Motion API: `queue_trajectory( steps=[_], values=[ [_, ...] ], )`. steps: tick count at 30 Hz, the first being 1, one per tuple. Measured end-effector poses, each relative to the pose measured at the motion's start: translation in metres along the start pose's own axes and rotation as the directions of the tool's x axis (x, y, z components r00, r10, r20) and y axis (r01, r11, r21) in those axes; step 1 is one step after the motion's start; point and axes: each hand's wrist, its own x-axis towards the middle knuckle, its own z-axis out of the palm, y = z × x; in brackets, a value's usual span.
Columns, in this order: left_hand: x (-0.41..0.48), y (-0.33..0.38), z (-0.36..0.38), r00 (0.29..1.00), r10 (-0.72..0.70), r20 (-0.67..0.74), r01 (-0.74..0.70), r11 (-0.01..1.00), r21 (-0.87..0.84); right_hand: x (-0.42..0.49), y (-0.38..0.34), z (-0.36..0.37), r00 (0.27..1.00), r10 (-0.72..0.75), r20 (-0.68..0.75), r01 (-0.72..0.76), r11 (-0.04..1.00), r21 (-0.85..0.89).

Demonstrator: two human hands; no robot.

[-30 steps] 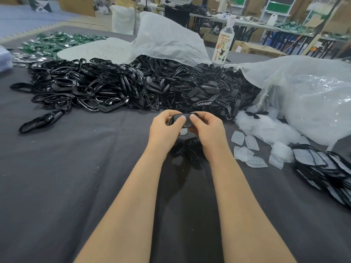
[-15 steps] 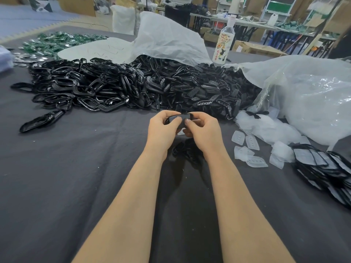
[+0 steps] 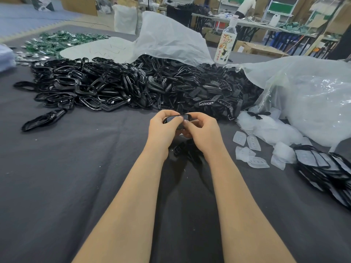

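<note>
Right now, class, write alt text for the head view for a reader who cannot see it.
The left-hand grip and right-hand grip pinch a small black plastic piece over a grey cloth. Beyond lies a heap of black parts; clear inserts lie right.

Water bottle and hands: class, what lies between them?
In the head view, a heap of black plastic parts lies between water bottle, left hand and right hand.
</note>
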Motion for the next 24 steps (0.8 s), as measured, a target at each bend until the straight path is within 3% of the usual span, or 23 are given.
queue_trajectory(
  steps=[7, 19, 24],
  values=[
    [0.0013, 0.0, 0.0022, 1.0, 0.02, 0.02, -0.02, 0.999, -0.025, 0.0003, -0.0007, -0.0015, 1.0, -0.003, -0.031, 0.004, 1.0, 0.028],
    [-0.0033, 0.0023, 0.0038, 0.997, 0.039, 0.072, -0.04, 0.999, 0.002, 0.0007, 0.0007, -0.0056, 0.998, 0.061, -0.015, -0.055, 0.968, 0.243],
    [-0.0029, -0.0017, 0.0005, 0.978, 0.182, 0.099, -0.206, 0.908, 0.365, 0.0022, 0.0029, -0.0095, 0.994, 0.093, -0.052, -0.075, 0.957, 0.279]
  ],
)
